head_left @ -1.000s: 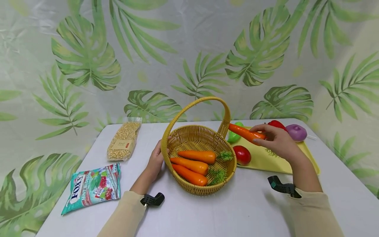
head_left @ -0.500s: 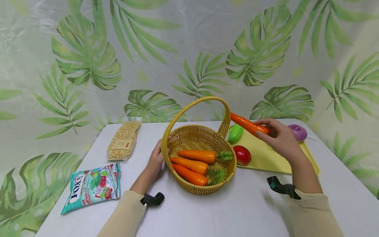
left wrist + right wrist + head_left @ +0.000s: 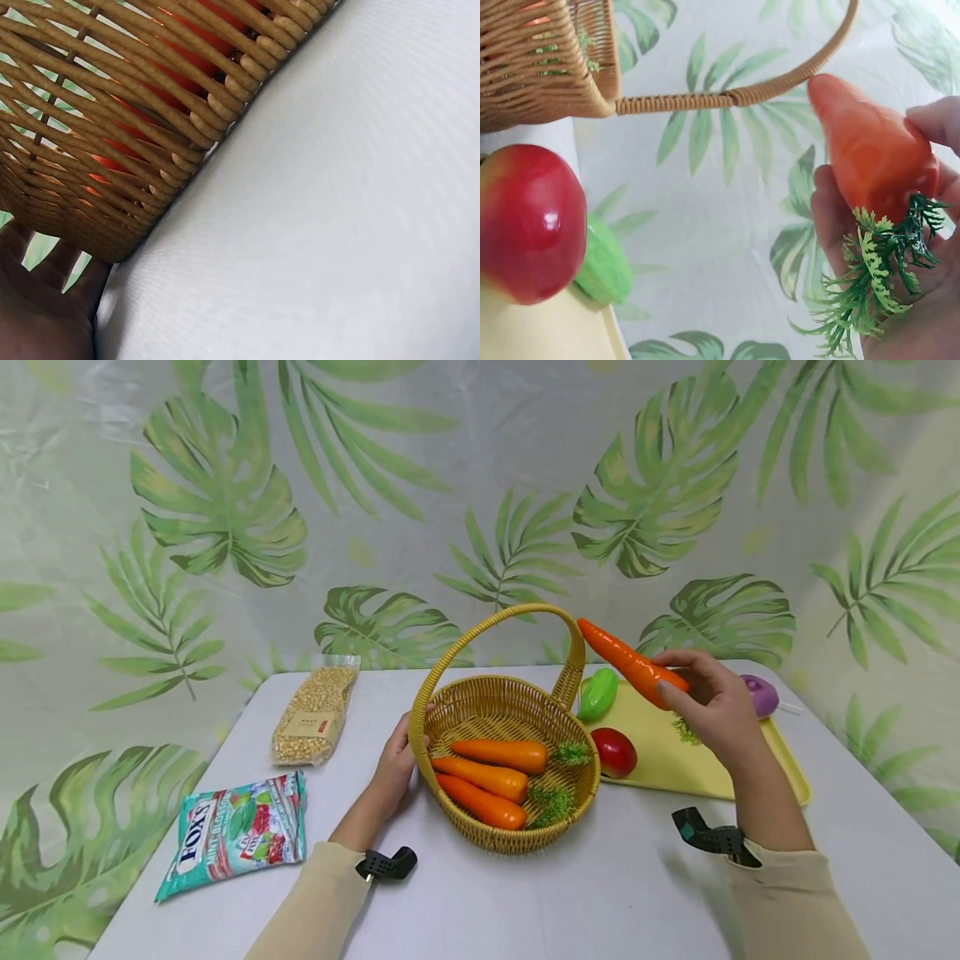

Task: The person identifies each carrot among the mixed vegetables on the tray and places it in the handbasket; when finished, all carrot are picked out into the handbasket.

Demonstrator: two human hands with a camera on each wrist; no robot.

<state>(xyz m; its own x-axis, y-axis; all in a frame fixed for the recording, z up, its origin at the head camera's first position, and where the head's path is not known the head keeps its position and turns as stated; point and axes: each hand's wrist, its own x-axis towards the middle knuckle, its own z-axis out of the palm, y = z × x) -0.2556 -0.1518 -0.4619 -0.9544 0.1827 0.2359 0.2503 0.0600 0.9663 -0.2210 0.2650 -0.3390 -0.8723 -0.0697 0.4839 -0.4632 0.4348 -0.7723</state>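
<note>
My right hand (image 3: 716, 706) holds an orange carrot (image 3: 630, 664) by its thick end, between thumb and fingers, above the yellow tray (image 3: 708, 781). The carrot's tip points up and left, close to the basket's handle; its green leafy top (image 3: 877, 262) hangs by the palm in the right wrist view. My left hand (image 3: 393, 766) grips the left side of the round wicker basket (image 3: 491, 842), near the foot of the handle. In the left wrist view its fingers (image 3: 56, 262) reach behind the wickerwork. Inside the basket lie three carrots (image 3: 498, 756) with leafy tops.
On the tray are a shiny red fruit (image 3: 613, 752) and a green vegetable (image 3: 597, 695). A purple onion (image 3: 760, 695) shows behind my right hand. At the left lie a bag of corn kernels (image 3: 315, 714) and a teal Fox's candy bag (image 3: 236, 835).
My right hand has lifted the carrot a little higher, and its tip has tilted upward beside the basket's handle. The left hand and basket have stayed in place.
</note>
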